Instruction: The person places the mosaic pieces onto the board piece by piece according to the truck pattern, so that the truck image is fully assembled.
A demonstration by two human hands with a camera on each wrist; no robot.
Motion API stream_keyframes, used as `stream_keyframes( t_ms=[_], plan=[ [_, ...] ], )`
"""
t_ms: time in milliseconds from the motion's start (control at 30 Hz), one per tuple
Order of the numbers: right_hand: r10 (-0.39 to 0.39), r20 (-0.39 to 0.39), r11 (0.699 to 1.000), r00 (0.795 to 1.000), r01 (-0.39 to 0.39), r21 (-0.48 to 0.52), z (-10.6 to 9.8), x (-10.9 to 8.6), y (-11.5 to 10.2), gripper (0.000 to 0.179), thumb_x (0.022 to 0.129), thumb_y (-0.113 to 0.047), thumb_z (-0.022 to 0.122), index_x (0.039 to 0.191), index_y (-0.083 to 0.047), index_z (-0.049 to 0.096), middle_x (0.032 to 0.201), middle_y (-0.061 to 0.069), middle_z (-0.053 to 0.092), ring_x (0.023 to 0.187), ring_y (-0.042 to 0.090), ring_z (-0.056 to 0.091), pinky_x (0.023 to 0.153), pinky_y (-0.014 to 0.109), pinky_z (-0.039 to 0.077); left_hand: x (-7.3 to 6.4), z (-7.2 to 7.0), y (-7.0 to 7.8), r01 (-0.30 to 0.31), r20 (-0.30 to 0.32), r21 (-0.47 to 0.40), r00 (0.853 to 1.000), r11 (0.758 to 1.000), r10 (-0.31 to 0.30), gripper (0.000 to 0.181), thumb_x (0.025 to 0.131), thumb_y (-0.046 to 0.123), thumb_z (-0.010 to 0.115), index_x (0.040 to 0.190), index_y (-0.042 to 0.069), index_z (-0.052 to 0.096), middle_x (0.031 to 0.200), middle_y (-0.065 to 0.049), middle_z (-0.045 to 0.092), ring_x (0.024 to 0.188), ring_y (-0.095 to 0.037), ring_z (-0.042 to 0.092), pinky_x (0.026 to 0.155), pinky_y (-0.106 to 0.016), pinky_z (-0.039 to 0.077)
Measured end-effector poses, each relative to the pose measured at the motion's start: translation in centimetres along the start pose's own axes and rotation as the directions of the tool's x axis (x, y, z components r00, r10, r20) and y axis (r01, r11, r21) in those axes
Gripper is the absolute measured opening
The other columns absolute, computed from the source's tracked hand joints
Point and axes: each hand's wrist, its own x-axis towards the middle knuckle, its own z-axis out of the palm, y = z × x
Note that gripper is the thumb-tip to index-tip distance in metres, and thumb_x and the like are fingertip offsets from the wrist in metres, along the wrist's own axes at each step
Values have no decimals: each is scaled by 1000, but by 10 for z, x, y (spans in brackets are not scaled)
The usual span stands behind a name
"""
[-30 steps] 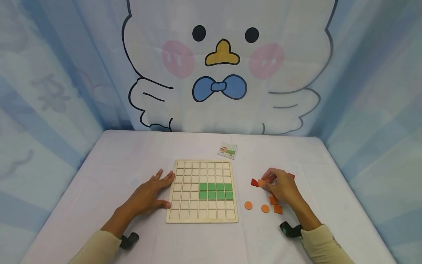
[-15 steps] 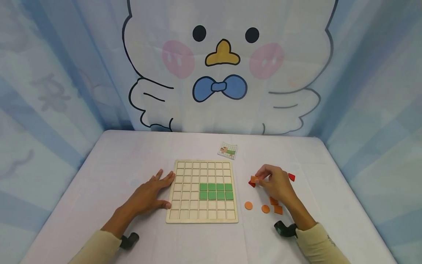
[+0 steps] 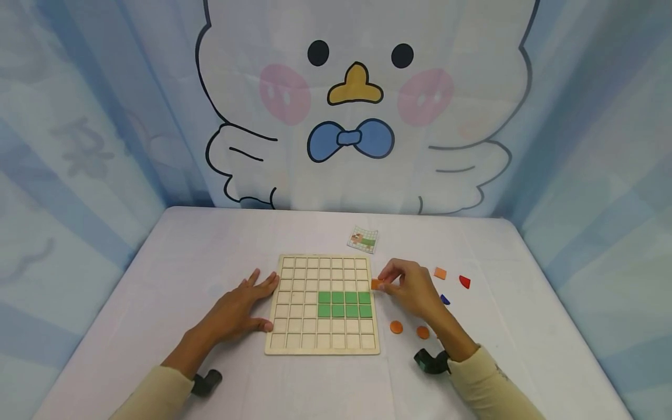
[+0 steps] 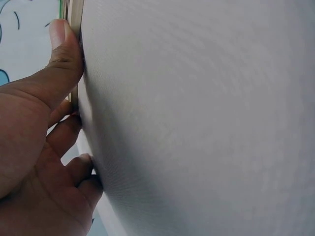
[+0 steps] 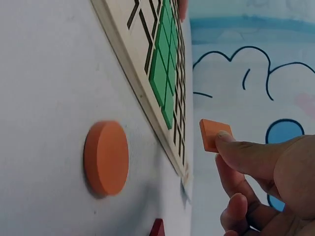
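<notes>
My right hand [image 3: 415, 290] pinches an orange square tile [image 5: 211, 135] between thumb and finger, just above the right edge of the wooden grid board [image 3: 322, 352]. In the right wrist view the tile is tilted and apart from the board. Two rows of green square tiles [image 3: 344, 304] lie in the board's cells on the right side. My left hand [image 3: 233, 312] rests at the board's left edge, fingers spread, with the thumb [image 4: 59, 39] touching the rim.
Two orange discs [image 3: 396, 327] lie right of the board. Farther right are an orange square [image 3: 440, 273], a red rounded piece [image 3: 465, 282] and a small blue piece [image 3: 445, 299], partly hidden. A printed pattern card [image 3: 363, 239] lies behind the board.
My right hand has picked up the orange tile from the loose pieces and carried it left to the board's edge. The left hand and the green tiles have not moved.
</notes>
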Motion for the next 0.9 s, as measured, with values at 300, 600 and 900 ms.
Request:
stream_keyframes(
  t_ms=[300,600,900],
  plan=[
    [-75,47,997,996,73,34,24,3,-24,18,86,-16,90,91,-23,74,81,-9,71,69,16,50,62,24,38,0,0,2,17,6,9,1000,1000,-17,110,76,42,91,167,18,35,173,-5,34,162,-49,21,122,-72,33],
    [-152,110,987,982,146,65,48,3,-44,18,87,-18,90,90,-23,73,79,-12,70,65,13,51,59,24,40,0,-1,3,21,7,12,1000,1000,-21,110,76,41,91,167,18,34,173,-5,33,162,-49,20,122,-72,33],
    [-229,173,973,958,218,78,73,4,-60,18,89,-13,87,89,-23,72,82,-13,70,74,7,62,67,25,48,0,-1,3,31,17,6,999,1000,-31,109,76,41,91,167,19,34,173,-5,33,161,-51,21,122,-73,33]
  ],
)
